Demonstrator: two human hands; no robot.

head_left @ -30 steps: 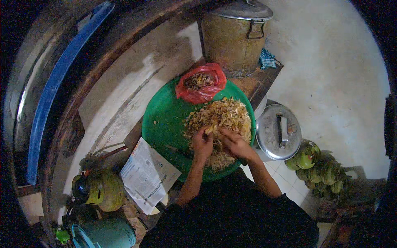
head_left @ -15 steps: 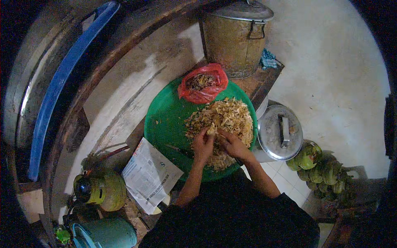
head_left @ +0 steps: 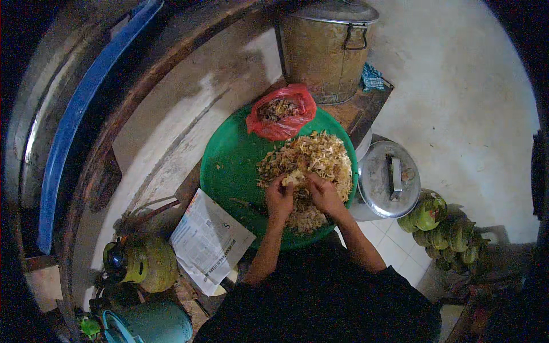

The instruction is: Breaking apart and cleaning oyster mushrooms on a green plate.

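A wide green round tray [head_left: 223,166] lies before me, with a heap of pale-brown shredded food [head_left: 323,151] on its right side; its exact kind I cannot make out. Over the heap's near part, my left hand [head_left: 279,199] pinches a pale clump of the shreds [head_left: 295,178]. My right hand [head_left: 325,197] is closed at the clump's other side, its fingertips partly hidden. At the tray's far edge sits an open red plastic bag [head_left: 294,124] with dark brown scraps [head_left: 278,110] inside. What looks like a small knife [head_left: 245,203] lies left of my left hand.
A tall lidded metal bin [head_left: 323,63] stands behind the tray. To the right are a lidded aluminium pot [head_left: 386,183] and several green fruits [head_left: 449,234]. On the left are a newspaper [head_left: 209,243], a green gas cylinder [head_left: 151,264] and a teal bucket [head_left: 157,323].
Both hands have shifted slightly, the right one a little further right. The pale clump between the fingers shows more now. The view has moved slightly.
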